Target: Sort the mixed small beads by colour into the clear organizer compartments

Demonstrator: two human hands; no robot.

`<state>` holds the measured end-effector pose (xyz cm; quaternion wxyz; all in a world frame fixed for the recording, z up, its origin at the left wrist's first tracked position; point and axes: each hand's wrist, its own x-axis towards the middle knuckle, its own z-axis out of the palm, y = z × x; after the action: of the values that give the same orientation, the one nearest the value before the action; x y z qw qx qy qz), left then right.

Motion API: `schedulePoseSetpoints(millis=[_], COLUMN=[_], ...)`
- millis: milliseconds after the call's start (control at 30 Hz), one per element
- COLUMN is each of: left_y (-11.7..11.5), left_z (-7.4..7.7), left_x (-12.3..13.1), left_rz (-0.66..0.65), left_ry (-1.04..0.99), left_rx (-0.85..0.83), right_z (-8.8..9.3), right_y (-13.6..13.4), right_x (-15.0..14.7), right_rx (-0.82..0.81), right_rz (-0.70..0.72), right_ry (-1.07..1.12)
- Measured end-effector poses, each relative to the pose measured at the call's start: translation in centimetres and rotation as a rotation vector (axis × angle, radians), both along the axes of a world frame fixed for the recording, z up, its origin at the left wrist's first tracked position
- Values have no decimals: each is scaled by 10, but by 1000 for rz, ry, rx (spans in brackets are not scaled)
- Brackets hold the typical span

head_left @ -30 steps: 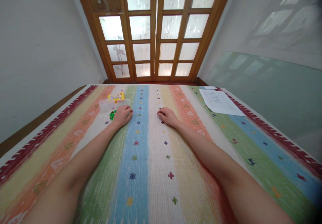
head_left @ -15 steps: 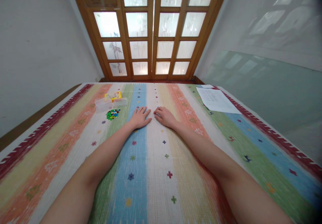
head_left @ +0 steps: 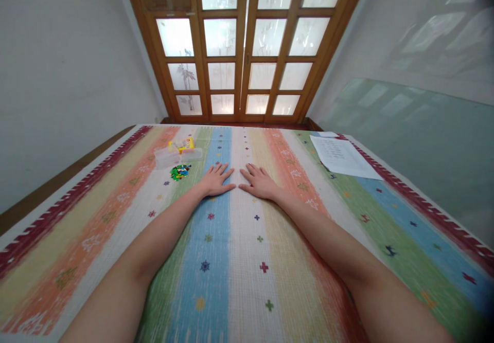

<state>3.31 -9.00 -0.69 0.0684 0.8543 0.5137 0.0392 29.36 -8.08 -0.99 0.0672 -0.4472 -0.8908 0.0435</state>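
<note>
My left hand [head_left: 215, 180] lies flat on the striped tablecloth [head_left: 247, 260], fingers spread, holding nothing. Close beside it, a small gap away, my right hand [head_left: 258, 181] rests palm down with its fingers apart, holding nothing either. To the left of my left hand is a pile of small green, blue and other coloured pieces [head_left: 180, 172], too small to name. Just behind the pile stands a clear plastic box [head_left: 167, 158] with a second clear part [head_left: 191, 154] beside it. A yellow packet or card [head_left: 187, 144] lies behind these.
Printed paper sheets [head_left: 339, 157] lie at the far right of the table. Past the table's far edge are wooden doors with glass panes [head_left: 241, 75]. A pale green panel [head_left: 409, 137] covers the lower right wall, and a white wall [head_left: 65, 75] stands on the left.
My right hand has flattened and its fingers have spread from a curled pose. My left hand stays flat. The whole view has shifted slightly, so the table and doors sit further right.
</note>
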Motion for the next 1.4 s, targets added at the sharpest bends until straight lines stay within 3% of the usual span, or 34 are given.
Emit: schedulePoseSetpoints(millis=[567,800,1400], left_y=[-2,3,-1], left_z=[0,4,4], left_x=[-4,-10,-4], left_rz=[21,-35,18], left_ry=[-43,-24,-7], left_rx=[84,18,17], right_z=[5,7,3], right_y=[-4,-4,-3], right_x=[-1,-2,-3], right_rx=[31,6,11], right_rz=[32,17,11], right_ry=[31,22,9])
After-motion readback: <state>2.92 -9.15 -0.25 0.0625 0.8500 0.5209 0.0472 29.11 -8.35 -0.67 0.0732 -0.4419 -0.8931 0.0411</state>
